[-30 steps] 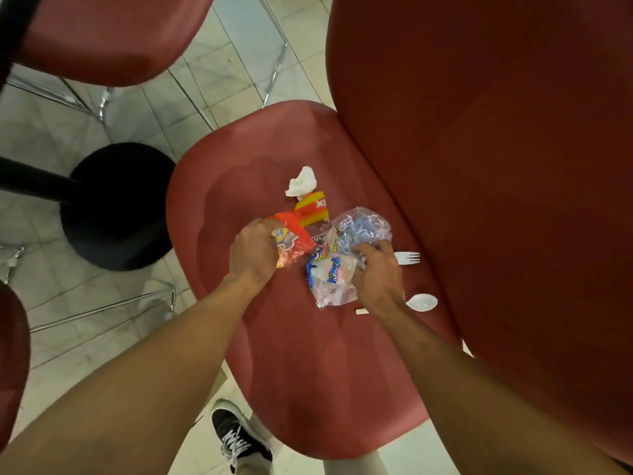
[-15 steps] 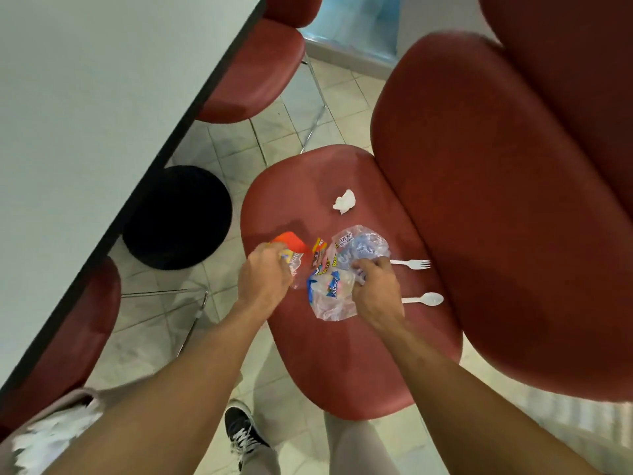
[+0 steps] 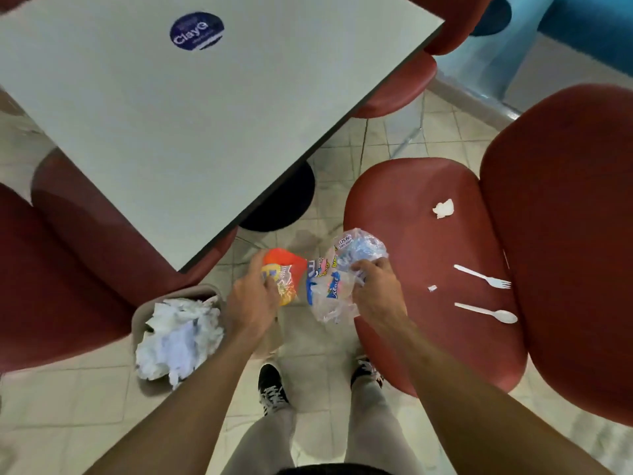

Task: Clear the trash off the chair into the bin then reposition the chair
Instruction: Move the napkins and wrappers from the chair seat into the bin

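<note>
Head view: I see left hand [image 3: 251,305] gripping orange wrapper [image 3: 281,274], right hand [image 3: 376,296] clutching clear wrappers [image 3: 337,279], both off the chair [image 3: 428,269]. Bin [image 3: 178,337] looks heaped; drops may slide off onto floor.

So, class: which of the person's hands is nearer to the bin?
Left. The left hand, gripping an orange wrapper, is just right of the bin; the right hand, gripping clear wrappers, is farther, by the chair.

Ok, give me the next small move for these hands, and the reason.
Probably swing both hands left over the bin and let go: the left hand grips an orange wrapper, the right hand clear plastic bags, both already off the chair seat.
</note>
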Action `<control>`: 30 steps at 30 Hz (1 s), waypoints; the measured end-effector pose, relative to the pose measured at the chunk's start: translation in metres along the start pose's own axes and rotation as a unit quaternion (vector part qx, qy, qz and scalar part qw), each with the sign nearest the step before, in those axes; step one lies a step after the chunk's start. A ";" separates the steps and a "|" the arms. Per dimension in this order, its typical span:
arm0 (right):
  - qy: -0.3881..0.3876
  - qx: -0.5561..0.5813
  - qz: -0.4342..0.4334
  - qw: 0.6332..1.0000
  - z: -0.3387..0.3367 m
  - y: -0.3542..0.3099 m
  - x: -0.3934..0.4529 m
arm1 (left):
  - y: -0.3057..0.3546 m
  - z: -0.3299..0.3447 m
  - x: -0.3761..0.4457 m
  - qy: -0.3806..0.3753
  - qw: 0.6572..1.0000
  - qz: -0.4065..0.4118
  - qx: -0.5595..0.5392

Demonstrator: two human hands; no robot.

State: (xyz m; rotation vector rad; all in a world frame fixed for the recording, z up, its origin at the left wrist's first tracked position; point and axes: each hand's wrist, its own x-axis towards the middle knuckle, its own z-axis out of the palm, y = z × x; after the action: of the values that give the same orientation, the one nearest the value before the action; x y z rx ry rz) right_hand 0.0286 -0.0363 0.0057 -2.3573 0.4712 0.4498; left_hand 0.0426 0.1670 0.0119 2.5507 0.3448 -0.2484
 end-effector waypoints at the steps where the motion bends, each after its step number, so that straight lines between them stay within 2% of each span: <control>1: -0.007 -0.006 -0.013 1.000 0.011 -0.012 -0.004 | -0.015 -0.013 -0.002 0.013 1.000 -0.009 -0.011; 10: -0.082 -0.075 -0.099 0.989 0.106 -0.107 -0.036 | -0.153 -0.101 -0.018 0.100 0.985 -0.135 -0.043; 18: -0.142 -0.103 -0.146 0.974 0.178 -0.155 -0.062 | -0.224 -0.103 -0.014 0.065 0.979 -0.190 -0.046; 24: -0.184 -0.134 -0.177 0.957 0.225 -0.167 -0.070 | -0.250 -0.090 -0.012 0.043 0.982 -0.171 -0.069; 30: -0.180 -0.204 -0.189 0.944 0.260 -0.169 -0.068 | -0.280 -0.077 -0.015 -0.005 0.985 -0.158 -0.074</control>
State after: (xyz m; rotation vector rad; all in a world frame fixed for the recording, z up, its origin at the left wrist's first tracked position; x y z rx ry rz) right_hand -0.0051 0.2731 -0.0546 -2.5900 -0.2701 0.8341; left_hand -0.0461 0.4344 -0.0596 2.3404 0.7379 -0.3395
